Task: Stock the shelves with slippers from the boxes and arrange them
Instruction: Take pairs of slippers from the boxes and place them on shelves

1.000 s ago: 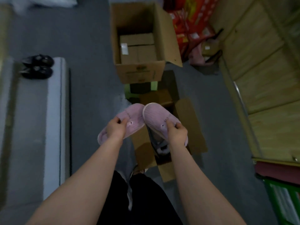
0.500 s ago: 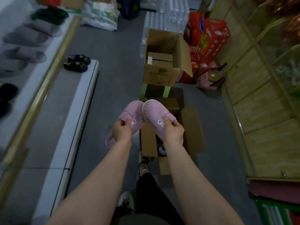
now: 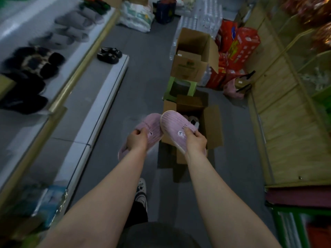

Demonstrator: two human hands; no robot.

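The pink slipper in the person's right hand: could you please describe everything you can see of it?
The pink slipper looks like soft ribbed fabric with a pale sole edge and a small white animal face near its opening. The right hand grips it at the opening, toe pointing away and up-left. Its toe meets the matching slipper held by the left hand, above an open cardboard box.

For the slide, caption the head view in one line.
Left hand and right hand each hold a pink slipper above an open box.
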